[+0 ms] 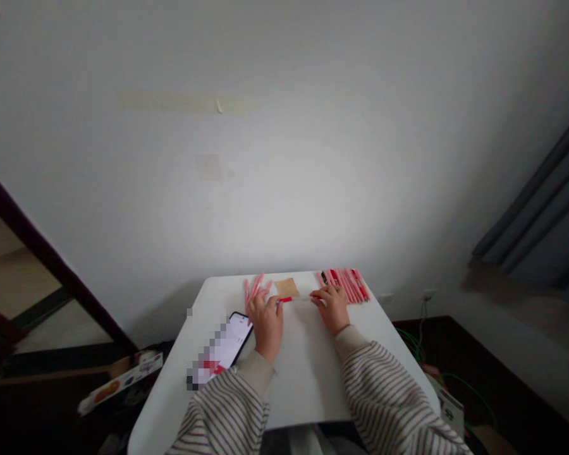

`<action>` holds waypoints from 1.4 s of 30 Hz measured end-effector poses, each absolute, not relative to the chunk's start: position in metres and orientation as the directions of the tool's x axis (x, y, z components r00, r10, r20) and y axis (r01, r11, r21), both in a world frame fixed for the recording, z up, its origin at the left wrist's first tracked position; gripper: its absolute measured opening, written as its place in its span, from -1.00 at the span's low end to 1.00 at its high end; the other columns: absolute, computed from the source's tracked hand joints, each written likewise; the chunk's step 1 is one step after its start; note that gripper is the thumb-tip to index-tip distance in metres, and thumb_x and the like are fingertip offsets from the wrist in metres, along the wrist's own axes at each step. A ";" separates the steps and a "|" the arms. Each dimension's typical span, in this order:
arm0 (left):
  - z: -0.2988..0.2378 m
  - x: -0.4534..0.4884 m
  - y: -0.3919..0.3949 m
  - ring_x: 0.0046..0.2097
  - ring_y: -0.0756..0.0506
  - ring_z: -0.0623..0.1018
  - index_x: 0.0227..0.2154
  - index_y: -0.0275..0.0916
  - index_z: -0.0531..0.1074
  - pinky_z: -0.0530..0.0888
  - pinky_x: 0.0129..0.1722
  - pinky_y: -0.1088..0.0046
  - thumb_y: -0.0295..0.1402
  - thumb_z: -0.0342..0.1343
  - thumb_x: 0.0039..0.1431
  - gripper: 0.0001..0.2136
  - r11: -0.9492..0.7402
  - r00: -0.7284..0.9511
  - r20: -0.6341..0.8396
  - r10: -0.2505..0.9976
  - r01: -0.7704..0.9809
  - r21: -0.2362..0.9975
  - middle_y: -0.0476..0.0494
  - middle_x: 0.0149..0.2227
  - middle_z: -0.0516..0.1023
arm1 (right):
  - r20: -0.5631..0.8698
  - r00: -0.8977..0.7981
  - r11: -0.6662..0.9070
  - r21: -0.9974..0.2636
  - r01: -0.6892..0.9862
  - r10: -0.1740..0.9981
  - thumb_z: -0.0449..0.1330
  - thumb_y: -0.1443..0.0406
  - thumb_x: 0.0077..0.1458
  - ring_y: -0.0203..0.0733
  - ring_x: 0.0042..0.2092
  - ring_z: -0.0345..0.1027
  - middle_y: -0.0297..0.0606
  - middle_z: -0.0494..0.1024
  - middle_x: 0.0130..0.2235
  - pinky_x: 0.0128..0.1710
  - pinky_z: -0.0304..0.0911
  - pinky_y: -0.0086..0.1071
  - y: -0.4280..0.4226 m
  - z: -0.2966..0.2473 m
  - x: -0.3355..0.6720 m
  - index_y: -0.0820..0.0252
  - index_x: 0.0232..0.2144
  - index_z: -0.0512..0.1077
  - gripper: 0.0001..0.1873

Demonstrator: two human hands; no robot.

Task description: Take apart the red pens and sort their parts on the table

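Pinching a slim red-and-clear pen (294,299) by both ends, stretching between left hand (267,319) and right hand (334,308). Probably handling as light, stiff, slightly slippery; seemingly calling for gripping near each end, sparing mid-barrel. Noting a tan square (287,287) just beyond the grip, pink sticks (348,284) beside the right hand.

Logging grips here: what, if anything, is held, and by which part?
A slim pen-like stick, held near both ends: left hand beside a red section, right hand at the opposite end.
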State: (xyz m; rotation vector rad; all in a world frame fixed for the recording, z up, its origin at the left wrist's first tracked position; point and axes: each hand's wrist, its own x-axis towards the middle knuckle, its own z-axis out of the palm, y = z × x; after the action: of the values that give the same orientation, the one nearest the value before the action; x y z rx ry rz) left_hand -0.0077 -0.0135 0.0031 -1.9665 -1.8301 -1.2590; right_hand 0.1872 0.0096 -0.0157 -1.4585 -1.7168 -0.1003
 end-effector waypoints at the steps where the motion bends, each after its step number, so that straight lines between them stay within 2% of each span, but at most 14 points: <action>1: 0.003 -0.008 -0.013 0.17 -0.27 0.25 -0.33 -0.18 0.53 0.26 0.12 0.03 -0.38 0.03 0.13 -0.84 -0.226 -0.113 0.664 0.739 0.887 0.403 -0.26 -0.04 0.39 | 0.636 0.051 0.316 -0.450 0.835 0.770 0.21 0.23 0.11 -0.06 -0.10 0.12 -0.23 0.47 -0.27 -0.09 0.01 -0.20 0.009 -0.016 0.187 -0.03 -0.32 0.57 -0.87; 7: 0.001 -0.007 -0.013 0.09 -0.24 0.32 -0.30 -0.18 0.53 0.25 0.11 0.02 -0.37 0.03 0.13 -0.83 -0.216 -0.112 0.639 0.761 0.885 0.412 -0.25 -0.04 0.39 | 0.637 0.046 0.335 -0.464 0.820 0.769 0.23 0.25 0.09 -0.05 -0.09 0.12 -0.25 0.47 -0.27 -0.05 0.01 -0.17 0.007 -0.014 0.185 -0.04 -0.32 0.58 -0.89; 18: 0.001 -0.003 -0.015 0.07 -0.22 0.33 -0.30 -0.19 0.52 0.27 0.08 0.06 -0.34 0.04 0.15 -0.83 -0.276 -0.051 0.629 0.776 0.869 0.411 -0.23 -0.04 0.38 | 0.613 -0.020 0.386 -0.470 0.794 0.790 0.29 0.25 0.04 -0.07 -0.06 0.13 -0.26 0.48 -0.22 -0.04 0.04 -0.19 0.005 -0.014 0.181 -0.07 -0.31 0.58 -0.88; 26: -0.002 -0.003 -0.014 0.06 -0.23 0.34 -0.30 -0.19 0.50 0.31 0.06 0.06 -0.33 0.04 0.16 -0.84 -0.319 -0.016 0.640 0.768 0.857 0.404 -0.24 -0.04 0.36 | 0.646 -0.034 0.422 -0.458 0.783 0.763 0.29 0.27 0.03 -0.09 -0.07 0.14 -0.26 0.49 -0.25 -0.05 0.04 -0.21 0.008 -0.016 0.183 -0.04 -0.33 0.58 -0.89; 42: -0.003 -0.004 -0.013 0.05 -0.22 0.34 -0.31 -0.19 0.50 0.31 0.06 0.07 -0.33 0.02 0.17 -0.84 -0.336 -0.007 0.653 0.758 0.853 0.399 -0.23 -0.06 0.36 | 0.621 -0.076 0.430 -0.444 0.786 0.780 0.29 0.24 0.04 -0.09 -0.08 0.20 -0.30 0.52 -0.28 -0.05 0.03 -0.20 0.009 -0.019 0.184 -0.07 -0.29 0.57 -0.87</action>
State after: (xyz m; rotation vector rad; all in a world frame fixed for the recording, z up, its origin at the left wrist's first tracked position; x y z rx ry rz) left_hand -0.0043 -0.0130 -0.0032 -2.1295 -1.7388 -1.2665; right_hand 0.1843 0.0094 -0.0188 -1.3376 -1.8377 -0.0094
